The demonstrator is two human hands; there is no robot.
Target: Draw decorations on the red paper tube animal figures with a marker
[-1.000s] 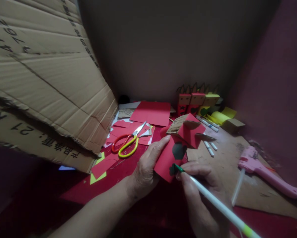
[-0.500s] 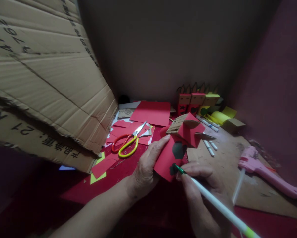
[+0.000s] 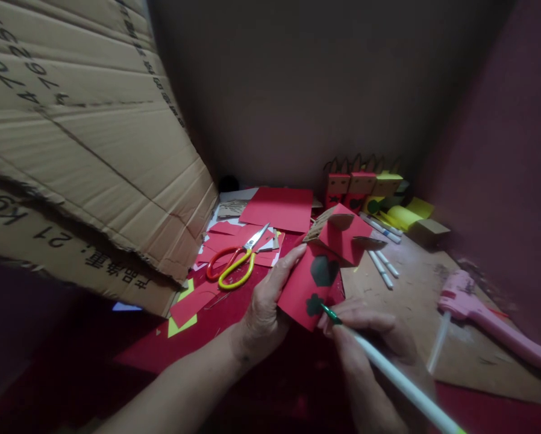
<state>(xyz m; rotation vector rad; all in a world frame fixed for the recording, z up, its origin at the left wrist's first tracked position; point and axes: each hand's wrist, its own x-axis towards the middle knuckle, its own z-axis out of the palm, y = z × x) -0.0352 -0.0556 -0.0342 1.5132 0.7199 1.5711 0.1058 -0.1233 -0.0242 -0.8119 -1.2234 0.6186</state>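
Observation:
My left hand [image 3: 268, 301] is closed around a red paper puppet [image 3: 297, 289], a rolled tube with a boxy head of red paper and corrugated cardboard. Two dark shapes mark the tube: a larger many-sided one and below it a small flower. Pinched in my right hand [image 3: 370, 349] is a white marker [image 3: 397, 377] with a green tip, which points at the flower's right edge; whether it touches the paper I cannot tell. Left of the puppet lie scissors [image 3: 237, 262] with one red and one yellow handle, on red paper scraps.
Several finished-looking puppets [image 3: 363, 184] stand at the back wall. A yellow paper roll [image 3: 401, 217] and white markers [image 3: 381, 269] lie before them. At right, a pink glue gun [image 3: 482, 313] rests on a cardboard sheet [image 3: 473, 361]. A large cardboard panel [image 3: 94, 138] rises at left.
The marker tip has shifted slightly right, off the middle of the flower, whose shape now shows more fully. My left hand still holds the puppet, turned slightly. The whole view has shifted a little.

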